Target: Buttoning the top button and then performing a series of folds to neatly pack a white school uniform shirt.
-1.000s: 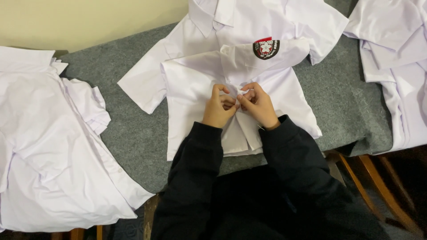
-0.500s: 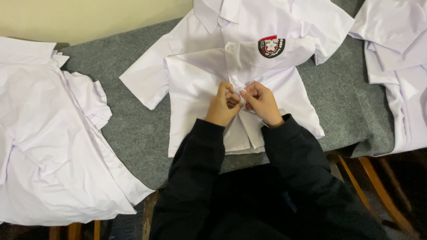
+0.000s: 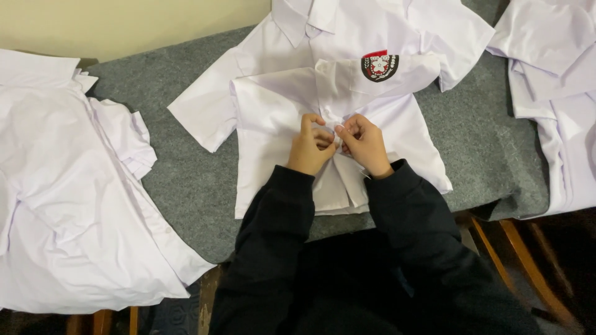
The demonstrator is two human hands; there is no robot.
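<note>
Both hands meet at the middle of the white shirt (image 3: 273, 124) lying flat on the grey desk (image 3: 186, 186). The left hand (image 3: 308, 146) and right hand (image 3: 365, 144) pinch its front placket, fingertips together, seemingly to fasten a button. White piles (image 3: 74, 205) flank it.

Two hands (image 3: 310, 146), one badged shirt (image 3: 273, 118), two piles (image 3: 74, 205).

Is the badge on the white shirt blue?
No, the badge on the white shirt that both hands pinch is red and black with a white middle.
</note>
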